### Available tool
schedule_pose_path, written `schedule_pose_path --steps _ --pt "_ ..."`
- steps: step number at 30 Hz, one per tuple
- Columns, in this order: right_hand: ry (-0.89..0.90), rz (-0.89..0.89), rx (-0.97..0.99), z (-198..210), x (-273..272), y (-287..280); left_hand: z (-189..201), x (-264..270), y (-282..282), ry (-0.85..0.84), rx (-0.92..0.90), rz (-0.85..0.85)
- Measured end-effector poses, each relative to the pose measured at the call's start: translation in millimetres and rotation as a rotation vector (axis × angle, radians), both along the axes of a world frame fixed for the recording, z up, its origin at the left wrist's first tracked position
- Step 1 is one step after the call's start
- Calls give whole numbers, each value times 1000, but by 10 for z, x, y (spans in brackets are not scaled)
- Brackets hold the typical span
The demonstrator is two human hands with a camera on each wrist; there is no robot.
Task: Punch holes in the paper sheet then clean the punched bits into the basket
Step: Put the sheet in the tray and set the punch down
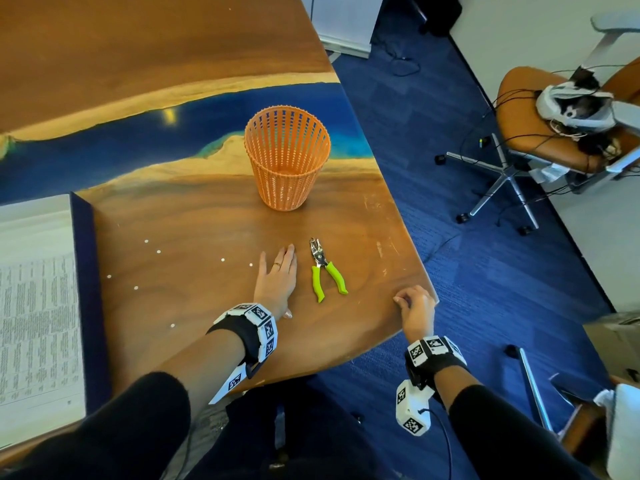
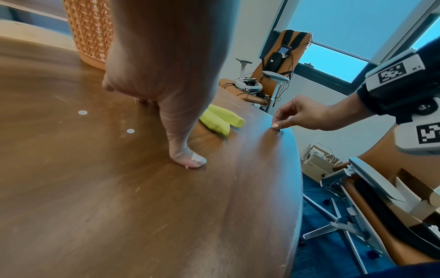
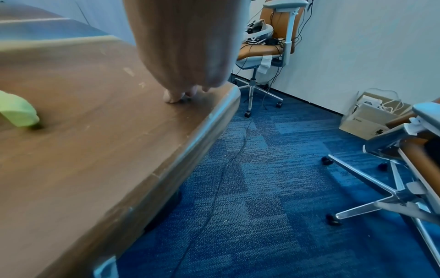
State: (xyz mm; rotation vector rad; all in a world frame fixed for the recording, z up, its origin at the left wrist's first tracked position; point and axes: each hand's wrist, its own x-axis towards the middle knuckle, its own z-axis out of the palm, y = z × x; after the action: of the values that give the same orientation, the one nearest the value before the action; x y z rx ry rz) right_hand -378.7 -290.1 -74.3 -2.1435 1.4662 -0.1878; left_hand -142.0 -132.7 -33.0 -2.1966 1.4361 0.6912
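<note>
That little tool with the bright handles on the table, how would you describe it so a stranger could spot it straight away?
Start at the orange slatted basket standing on the wooden table. Nearer the person than the basket, just right of the flat left hand, lies the hole punch. It is the only metal thing there: silver plier-like jaws pointing toward the basket and two lime-green handles spread apart, unlike the tiny white paper dots scattered to the left.

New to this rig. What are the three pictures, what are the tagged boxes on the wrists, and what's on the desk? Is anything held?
No robot here: a person wears three cameras. The head view looks down at both hands; each wrist view looks along one hand. The tagged boxes are the wrist cameras.

On the table stand an orange basket and a green-handled hole punch, with small white paper bits scattered and printed sheets at the left.

The left hand lies flat beside the punch. The right hand curls at the table edge, fingertips together; whether it pinches a bit is unclear.
</note>
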Motion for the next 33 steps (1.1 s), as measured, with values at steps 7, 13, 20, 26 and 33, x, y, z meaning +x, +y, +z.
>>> schedule_pose_path --steps 7,13,20,26,33 --pt "148 27 26 -56 22 9 14 13 20 19 -16 6" --pt "207 -13 57 -15 78 63 3 103 67 42 -73 -8" --pt "-31 57 -15 386 897 -131 84 433 320 54 -122 86" --pt "-383 225 -170 1111 2099 -296 128 834 697 37 -83 198" --pt "-587 439 -221 1625 2894 -290 71 941 1049 55 -17 264"
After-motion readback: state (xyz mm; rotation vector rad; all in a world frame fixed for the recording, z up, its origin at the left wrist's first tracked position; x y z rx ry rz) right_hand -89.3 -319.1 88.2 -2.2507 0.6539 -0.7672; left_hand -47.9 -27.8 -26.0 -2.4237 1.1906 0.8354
